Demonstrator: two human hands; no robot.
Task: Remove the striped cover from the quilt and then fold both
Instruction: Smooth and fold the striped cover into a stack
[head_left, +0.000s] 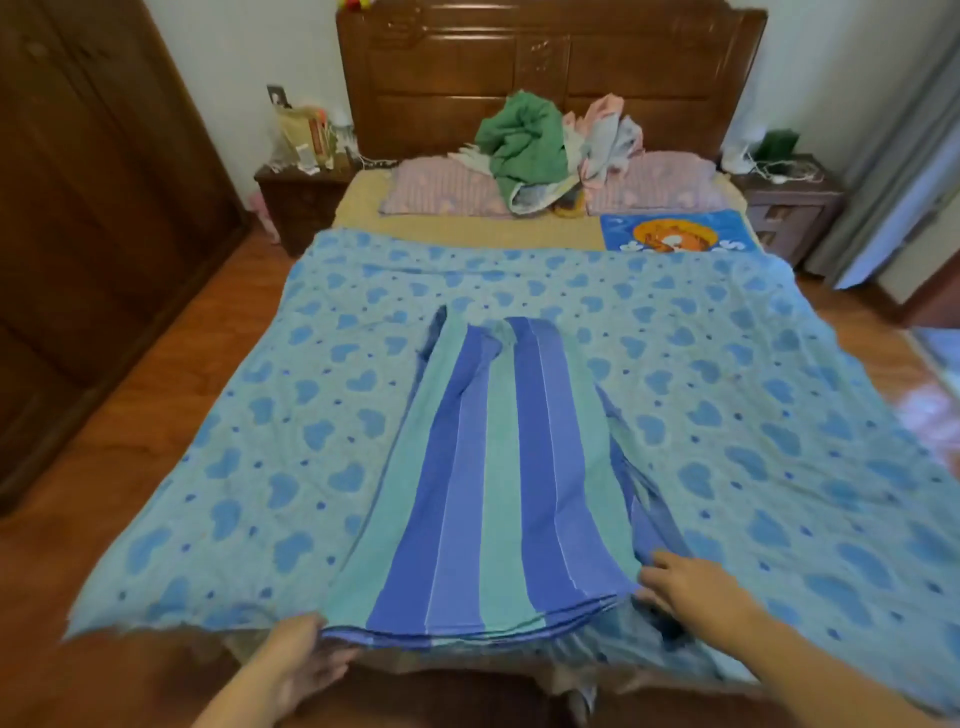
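The striped cover (498, 467) lies as a long folded strip down the middle of the heart-print quilt (753, 415), so the folding of the cover looks to be in hand, and the next move likely calls for doubling its near end away. At that near edge, the left hand (298, 657) grips the cover's left corner with curled fingers. The right hand (685, 584) rests on its right corner, fingers bent onto the cloth, though whether it pinches I cannot tell.
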